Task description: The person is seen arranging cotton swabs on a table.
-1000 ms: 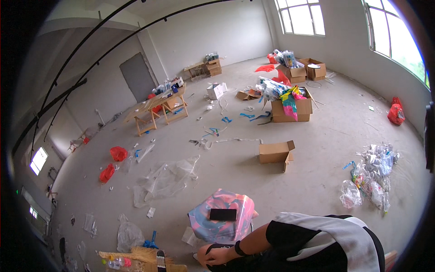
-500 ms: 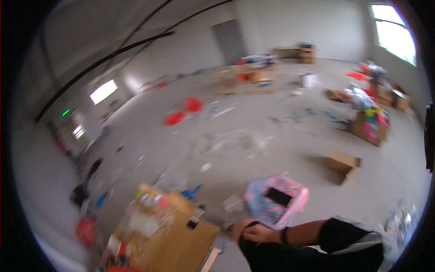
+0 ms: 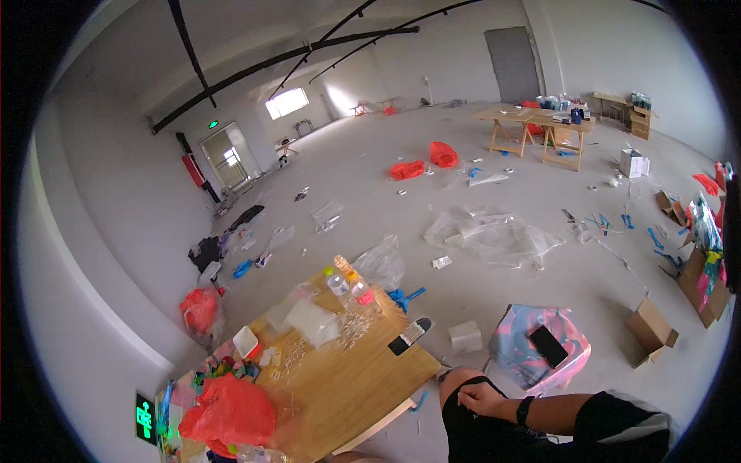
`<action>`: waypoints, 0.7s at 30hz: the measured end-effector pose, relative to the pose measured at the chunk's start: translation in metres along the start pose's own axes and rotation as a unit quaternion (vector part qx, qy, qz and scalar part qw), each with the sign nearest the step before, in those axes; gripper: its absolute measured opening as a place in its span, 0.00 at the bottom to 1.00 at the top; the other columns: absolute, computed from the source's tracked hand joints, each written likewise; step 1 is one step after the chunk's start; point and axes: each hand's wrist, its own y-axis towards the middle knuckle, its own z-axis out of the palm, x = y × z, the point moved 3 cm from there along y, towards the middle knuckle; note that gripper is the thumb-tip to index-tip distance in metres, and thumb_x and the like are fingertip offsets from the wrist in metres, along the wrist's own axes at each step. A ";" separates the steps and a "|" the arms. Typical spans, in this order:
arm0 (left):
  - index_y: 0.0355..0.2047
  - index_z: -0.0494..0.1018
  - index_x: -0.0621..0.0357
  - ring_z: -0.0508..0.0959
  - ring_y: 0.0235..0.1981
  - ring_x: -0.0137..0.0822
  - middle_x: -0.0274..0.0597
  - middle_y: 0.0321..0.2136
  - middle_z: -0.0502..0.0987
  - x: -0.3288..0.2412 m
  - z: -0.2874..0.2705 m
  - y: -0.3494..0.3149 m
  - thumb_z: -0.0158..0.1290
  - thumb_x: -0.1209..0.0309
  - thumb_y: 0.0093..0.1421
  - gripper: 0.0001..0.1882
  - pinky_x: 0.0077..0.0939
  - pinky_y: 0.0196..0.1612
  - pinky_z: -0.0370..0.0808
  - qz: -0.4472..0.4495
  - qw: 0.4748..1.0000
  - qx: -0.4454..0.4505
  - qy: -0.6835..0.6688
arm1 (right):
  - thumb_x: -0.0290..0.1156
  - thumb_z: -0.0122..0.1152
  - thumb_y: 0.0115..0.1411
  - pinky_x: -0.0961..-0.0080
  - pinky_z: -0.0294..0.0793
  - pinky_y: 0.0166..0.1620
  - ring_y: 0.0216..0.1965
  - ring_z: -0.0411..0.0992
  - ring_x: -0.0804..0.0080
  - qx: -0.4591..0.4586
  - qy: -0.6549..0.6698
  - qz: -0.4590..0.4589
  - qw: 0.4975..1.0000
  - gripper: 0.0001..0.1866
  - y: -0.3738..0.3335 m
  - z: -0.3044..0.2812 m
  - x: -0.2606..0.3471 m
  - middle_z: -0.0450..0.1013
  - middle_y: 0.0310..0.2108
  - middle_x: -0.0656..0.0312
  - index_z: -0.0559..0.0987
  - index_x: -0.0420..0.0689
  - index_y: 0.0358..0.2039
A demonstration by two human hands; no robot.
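My right hand rests on my thigh, on the black shorts. Its fingers are curled in loosely and nothing shows in them; a black watch is on that wrist. My left hand is out of sight. Just beyond the knee stands a pink-and-blue patterned stool or box, with a black phone lying on it. To the left is a wooden table bearing two clear bottles, a heap of small pale pieces, a black-and-white flat item and a red plastic bag.
An open cardboard box sits on the floor at right, near a fuller carton. Clear plastic sheeting, red bags and blue scraps lie scattered about. Farther off stands a trestle table with things on it.
My view has swung left, so the table, stool and room sit farther right in the picture, and the blur is gone. The right hand stays on the thigh.
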 end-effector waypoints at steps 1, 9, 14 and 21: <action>0.51 0.76 0.60 0.81 0.29 0.39 0.45 0.32 0.82 -0.001 0.003 -0.004 0.47 0.48 0.71 0.26 0.34 0.31 0.77 -0.003 1.000 -0.005 0.001 | 0.35 0.53 0.68 0.67 0.75 0.39 0.30 0.75 0.65 0.004 0.000 0.000 1.000 0.14 0.001 0.002 0.002 0.78 0.27 0.55 0.80 0.40 0.32; 0.52 0.76 0.60 0.81 0.29 0.39 0.45 0.33 0.82 -0.006 0.020 -0.014 0.47 0.48 0.71 0.27 0.34 0.31 0.77 -0.016 0.999 -0.051 0.009 | 0.35 0.53 0.68 0.68 0.75 0.37 0.29 0.75 0.67 0.010 -0.046 -0.054 0.997 0.13 0.014 0.010 0.009 0.77 0.26 0.56 0.79 0.41 0.32; 0.52 0.76 0.60 0.81 0.29 0.39 0.45 0.33 0.82 -0.012 0.034 -0.024 0.47 0.48 0.71 0.27 0.34 0.32 0.77 -0.021 0.997 -0.077 0.016 | 0.36 0.53 0.68 0.68 0.74 0.36 0.28 0.75 0.67 0.022 -0.050 -0.042 0.998 0.13 0.010 0.015 0.006 0.76 0.24 0.57 0.79 0.42 0.32; 0.53 0.75 0.60 0.81 0.30 0.40 0.45 0.34 0.82 -0.023 0.037 -0.033 0.47 0.48 0.71 0.27 0.34 0.32 0.78 -0.012 0.996 -0.078 0.029 | 0.39 0.52 0.69 0.64 0.76 0.37 0.30 0.77 0.58 0.011 -0.069 -0.062 0.996 0.15 -0.006 0.011 0.008 0.77 0.27 0.53 0.80 0.41 0.33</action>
